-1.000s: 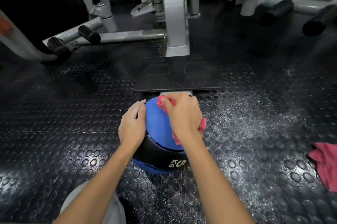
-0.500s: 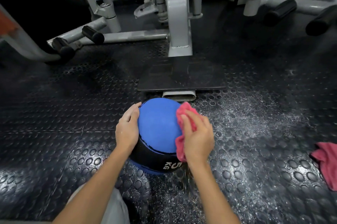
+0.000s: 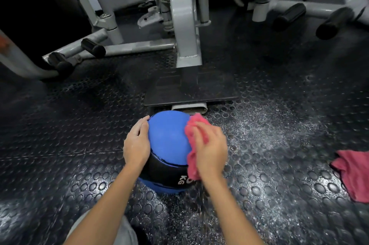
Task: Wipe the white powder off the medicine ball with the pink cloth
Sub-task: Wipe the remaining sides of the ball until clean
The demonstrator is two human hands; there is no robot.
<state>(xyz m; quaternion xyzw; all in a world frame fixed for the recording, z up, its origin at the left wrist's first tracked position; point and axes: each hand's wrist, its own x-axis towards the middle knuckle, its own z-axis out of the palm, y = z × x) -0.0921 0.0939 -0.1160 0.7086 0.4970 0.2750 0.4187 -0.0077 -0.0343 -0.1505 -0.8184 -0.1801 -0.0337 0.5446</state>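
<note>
From my feed, the biggest thing is the black studded rubber floor point(image 3: 60, 155), which fills most of the view and carries everything else; I take the medicine ball point(image 3: 168, 137) as my landmark, sitting on that floor near the middle of the frame. Beyond the ball stands a grey exercise machine frame point(image 3: 185, 25), its upright post ending at a dark flat base plate point(image 3: 191, 89) that lies just past the ball's far edge. To the right of the ball the floor is dusted with white powder point(image 3: 269, 125), spread wide and thinning outward. Farther right of the ball, well apart at the frame's edge, lies a second pink cloth point(image 3: 353, 175), crumpled flat. The ball itself is blue with a black band low on its near face showing part of a white "KG" mark; its blue top looks clean to me. My left hand point(image 3: 136, 145) lies open and flat against the ball's left side, fingers together, steadying it. My right hand point(image 3: 209, 151) is pressed on the ball's right side, fingers curled over the pink cloth point(image 3: 192, 155), clamping it against the surface; that hand is motion-blurred
</note>
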